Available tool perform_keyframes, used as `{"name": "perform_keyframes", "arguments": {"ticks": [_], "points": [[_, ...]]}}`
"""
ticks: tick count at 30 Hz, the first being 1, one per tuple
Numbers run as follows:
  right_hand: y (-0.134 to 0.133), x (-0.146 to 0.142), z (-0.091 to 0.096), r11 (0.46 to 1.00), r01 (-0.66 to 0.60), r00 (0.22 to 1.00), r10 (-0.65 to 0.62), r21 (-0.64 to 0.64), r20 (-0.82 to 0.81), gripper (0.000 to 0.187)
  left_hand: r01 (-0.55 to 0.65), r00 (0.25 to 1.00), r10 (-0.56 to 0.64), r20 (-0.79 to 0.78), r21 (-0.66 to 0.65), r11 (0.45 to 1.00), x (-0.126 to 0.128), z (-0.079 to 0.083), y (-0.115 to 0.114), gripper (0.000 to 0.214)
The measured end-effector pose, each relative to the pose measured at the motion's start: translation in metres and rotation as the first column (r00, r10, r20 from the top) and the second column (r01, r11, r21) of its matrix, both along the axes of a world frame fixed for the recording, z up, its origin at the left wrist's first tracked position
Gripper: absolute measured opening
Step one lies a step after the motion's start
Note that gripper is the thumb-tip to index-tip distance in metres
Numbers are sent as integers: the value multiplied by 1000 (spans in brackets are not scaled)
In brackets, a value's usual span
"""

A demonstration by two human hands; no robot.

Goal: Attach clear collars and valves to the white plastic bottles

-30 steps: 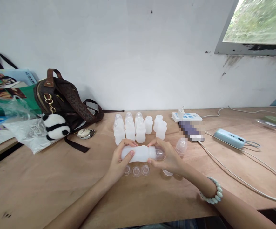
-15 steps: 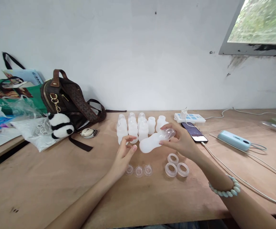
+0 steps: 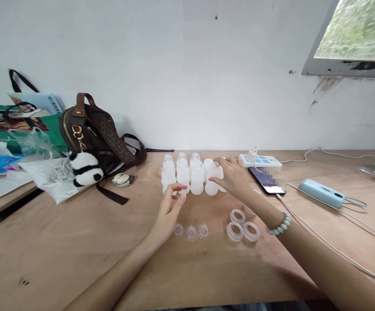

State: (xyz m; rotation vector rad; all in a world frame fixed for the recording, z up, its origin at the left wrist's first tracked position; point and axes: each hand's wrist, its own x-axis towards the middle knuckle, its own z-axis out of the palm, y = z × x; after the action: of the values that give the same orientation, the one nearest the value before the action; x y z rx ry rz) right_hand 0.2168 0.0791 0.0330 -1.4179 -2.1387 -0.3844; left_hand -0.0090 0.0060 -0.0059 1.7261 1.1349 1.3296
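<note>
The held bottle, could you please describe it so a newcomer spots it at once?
On the wooden table, white bottles cluster near the wall. In front, the held bottle alone has the fingers of the right hand around its top.

the right hand (image 3: 233, 175) has turned the bottle (image 3: 211, 187) upright beside other bottles (image 3: 196, 182).

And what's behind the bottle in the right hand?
Part of a whitish bottle shows at upper left, a pale sliver at right. The held bottle and the right hand hide the rest.
</note>
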Motion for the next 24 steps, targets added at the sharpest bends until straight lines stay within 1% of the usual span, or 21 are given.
{"name": "perform_keyframes", "arguments": {"ticks": [5, 9, 10, 12, 13, 14, 15, 16, 17, 18, 19, 21, 22, 24], "points": [[13, -7, -2, 999, 35, 998, -37, 40, 42, 41, 2, 1000, -3, -16, -23, 1000, 1, 4, -3, 24], [4, 3, 3, 995, 12, 1000, -13, 103, 9, 48, 25, 999, -25, -34, -17, 1000, 2, 9, -3, 20], [-1, 7, 5, 992, 0, 1000, 1, 128, -8, 46, 43, 998, -44, -46, -27, 999, 1, 11, -2, 18], [-14, 16, 11, 989, -32, 999, 37, 148, -31, 32, 106, 989, -114, -93, -85, 991, -3, 16, -1, 18], [-22, 20, 14, 991, -51, 998, 55, 123, -30, 22, 148, 978, -164, -131, -127, 981, -6, 19, 0, 21], [-31, 24, 16, 996, -67, 998, 68, 66, -18, 14, 189, 959, -220, -179, -173, 967, -10, 23, 0, 28], [-39, 27, 18, 997, -74, 997, 74, -26, 7, 12, 227, 931, -277, -236, -218, 949, -14, 27, 0, 37], [-47, 29, 18, 987, -72, 996, 79, -141, 46, 14, 263, 892, -336, -302, -258, 930, -19, 31, -1, 45], [-54, 30, 17, 965, -67, 990, 96, -253, 103, 17, 290, 843, -390, -370, -298, 910, -24, 35, -2, 49], [-60, 31, 16, 935, -61, 976, 128, -348, 174, 17, 324, 778, -453, -435, -340, 883, -28, 38, -3, 51], [-65, 31, 13, 908, -49, 954, 167, -417, 251, 18, 351, 706, -511, -491, -383, 854, -31, 40, -4, 50], [-70, 29, 7, 877, -18, 892, 230, -480, 388, 21, 366, 581, -578, -573, -451, 814, -35, 42, -4, 46], [-72, 28, 4, 872, 3, 864, 244, -490, 440, 22, 353, 545, -585, -601, -468, 810, -36, 41, -4, 44], [-71, 25, -1, 862, 44, 829, 251, -504, 500, 26, 310, 528, -559, -639, -468, 828, -36, 37, -3, 38]]}}
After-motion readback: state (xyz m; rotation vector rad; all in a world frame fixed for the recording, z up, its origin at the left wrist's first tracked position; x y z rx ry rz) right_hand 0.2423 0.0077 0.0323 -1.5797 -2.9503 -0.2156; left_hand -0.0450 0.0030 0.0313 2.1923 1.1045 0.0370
